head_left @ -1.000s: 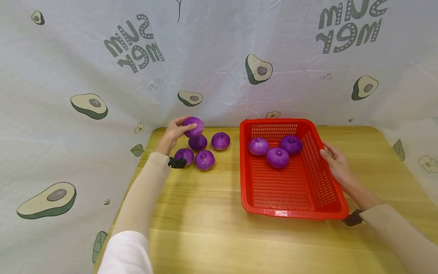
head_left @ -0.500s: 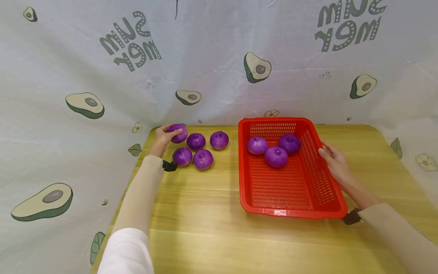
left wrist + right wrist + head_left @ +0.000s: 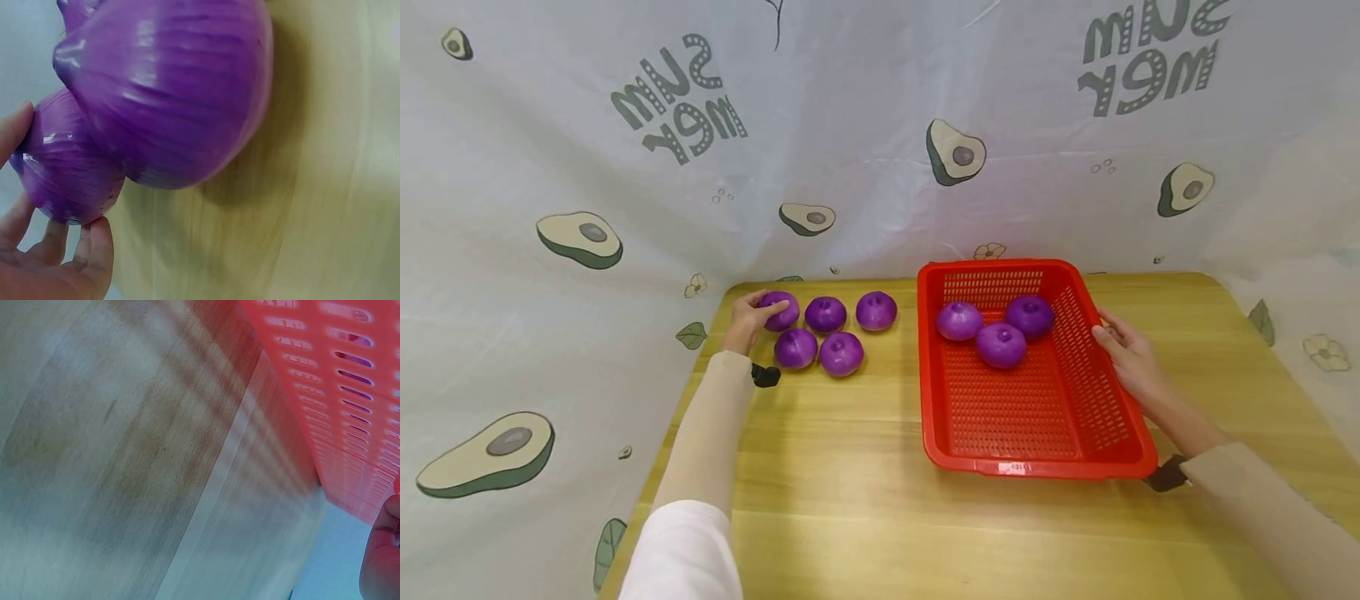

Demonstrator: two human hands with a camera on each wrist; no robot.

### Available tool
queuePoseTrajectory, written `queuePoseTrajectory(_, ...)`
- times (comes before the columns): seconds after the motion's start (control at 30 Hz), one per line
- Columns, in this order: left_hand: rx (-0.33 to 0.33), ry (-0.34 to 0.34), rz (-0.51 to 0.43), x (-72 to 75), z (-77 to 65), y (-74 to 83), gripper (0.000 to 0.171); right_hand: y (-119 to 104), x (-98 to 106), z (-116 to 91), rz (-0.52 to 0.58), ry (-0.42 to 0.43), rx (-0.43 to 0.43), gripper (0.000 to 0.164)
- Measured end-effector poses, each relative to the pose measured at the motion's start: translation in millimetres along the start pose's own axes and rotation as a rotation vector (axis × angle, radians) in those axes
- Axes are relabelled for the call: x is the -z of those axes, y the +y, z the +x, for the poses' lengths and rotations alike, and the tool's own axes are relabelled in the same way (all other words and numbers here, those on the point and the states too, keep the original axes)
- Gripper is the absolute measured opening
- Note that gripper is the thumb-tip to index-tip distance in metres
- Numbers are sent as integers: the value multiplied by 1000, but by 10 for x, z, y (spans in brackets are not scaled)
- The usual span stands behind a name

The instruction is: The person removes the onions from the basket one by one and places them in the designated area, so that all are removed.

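My left hand (image 3: pixel 750 320) holds a purple onion (image 3: pixel 780 310) at the back left of the table, thumb on one side and fingertips on the other. In the left wrist view the held onion (image 3: pixel 70 162) is partly hidden behind a larger-looking near onion (image 3: pixel 175 87). Several more onions sit close beside it, among them a dark one (image 3: pixel 825 314) just to its right. My right hand (image 3: pixel 1131 354) grips the right rim of a red plastic basket (image 3: pixel 929 392), thumb over the edge. Three onions lie inside, toward its back, including a front one (image 3: pixel 1001 345).
The wooden table (image 3: pixel 842 475) ends at the back against a hanging cloth (image 3: pixel 865 117) printed with avocados. Bare wood lies between the onion group and the basket. The basket's slotted side wall (image 3: pixel 350 394) fills the upper right of the right wrist view.
My left hand has carried the onion left and down, from above the dark onion to the left end of the back row. The right hand stays at the basket rim.
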State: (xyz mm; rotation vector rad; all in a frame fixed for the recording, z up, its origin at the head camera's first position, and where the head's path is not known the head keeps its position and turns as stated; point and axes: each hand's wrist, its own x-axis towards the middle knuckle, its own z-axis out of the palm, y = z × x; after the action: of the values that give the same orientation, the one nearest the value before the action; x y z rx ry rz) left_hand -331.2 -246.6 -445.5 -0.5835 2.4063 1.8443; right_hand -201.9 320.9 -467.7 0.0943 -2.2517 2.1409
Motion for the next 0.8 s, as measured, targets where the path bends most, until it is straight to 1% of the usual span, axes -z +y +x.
queuePoseTrajectory(0.1, 16, -4, 1, 4, 6, -40, 71, -3, -6, -12, 0, 0, -2, 63)
queuePoseTrajectory(0.17, 25, -8, 6, 7, 3, -59, 71, -9, -1, -19, -44, 0, -3, 64)
queuePoseTrajectory(0.27, 27, -12, 16, 11, -12, -83, 71, -13, 10, -24, -82, -5, -10, 65)
queuePoseTrajectory(0.5, 40, -28, 46, 22, -27, -140, 70, 1, 17, -18, -124, -17, -5, 65)
queuePoseTrajectory(0.7, 28, -38, 35, 39, -11, -150, 70, 6, 17, -11, -102, -20, 11, 64)
queuePoseTrajectory(0.8, 25, -47, 52, 55, -9, -132, 71, 11, 20, -10, -69, -26, 16, 64)
